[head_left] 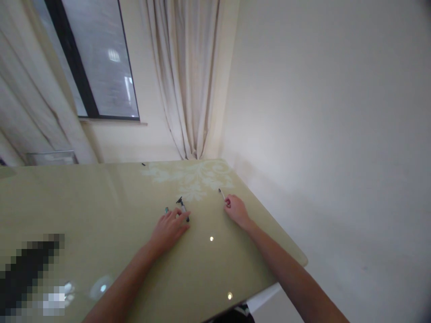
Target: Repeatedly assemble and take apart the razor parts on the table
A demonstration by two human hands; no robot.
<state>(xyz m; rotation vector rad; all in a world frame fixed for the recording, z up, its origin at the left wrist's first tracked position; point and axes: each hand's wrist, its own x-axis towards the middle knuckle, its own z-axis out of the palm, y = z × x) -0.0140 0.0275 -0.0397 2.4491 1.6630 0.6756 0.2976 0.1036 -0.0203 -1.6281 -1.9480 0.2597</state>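
Observation:
My left hand (169, 229) lies on the glossy beige table (101, 211) with its fingers stretched forward, touching a small black pen-like part (182, 207). A tiny dark piece (166, 210) lies just left of those fingertips. My right hand (235, 209) rests further right with its fingers curled in a pinch on a thin white stick-like piece (221, 193) that points away from me. What these small things are is too small to tell.
The table's right edge (269, 215) runs diagonally near my right arm, with a white wall beyond. Curtains (188, 76) and a window (97, 58) stand behind the table. A small dark speck (143, 164) lies near the far edge. A pixelated patch covers the lower left.

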